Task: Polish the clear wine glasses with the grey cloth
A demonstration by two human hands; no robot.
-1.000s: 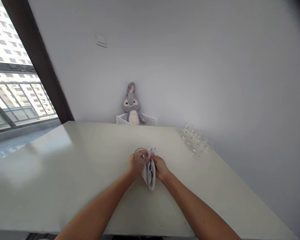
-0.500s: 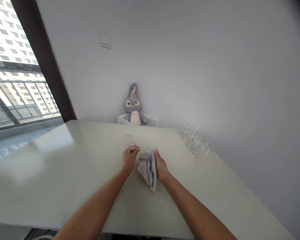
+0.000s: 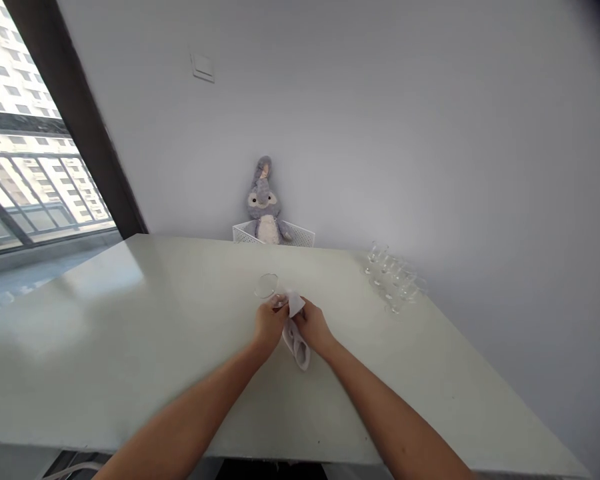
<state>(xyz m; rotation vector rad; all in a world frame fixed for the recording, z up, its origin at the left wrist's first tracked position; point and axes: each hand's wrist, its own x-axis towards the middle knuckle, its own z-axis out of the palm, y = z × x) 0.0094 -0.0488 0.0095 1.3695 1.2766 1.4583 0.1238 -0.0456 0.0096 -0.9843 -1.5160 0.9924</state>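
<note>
A clear stemmed glass [image 3: 267, 286] is tilted over the table, its round rim pointing up and to the left. My left hand [image 3: 270, 323] is closed around its lower part, which the fingers partly hide. My right hand [image 3: 314, 325] grips a light grey cloth [image 3: 297, 343]. One fold of the cloth stands up between the hands and touches the glass near my left fingers, while the rest hangs down towards me. Both hands are close together above the middle of the table.
Several clear stemmed glasses [image 3: 394, 277] stand in a group at the table's right rear, by the wall. Behind the far edge of the pale table [image 3: 170, 373], a grey plush rabbit [image 3: 265, 203] sits in a white basket [image 3: 303, 236]. A window is at the left.
My right hand has brought the cloth left and up against the glass. My left hand has moved slightly right with the glass, closing the gap between the hands. The view has shifted slightly.
</note>
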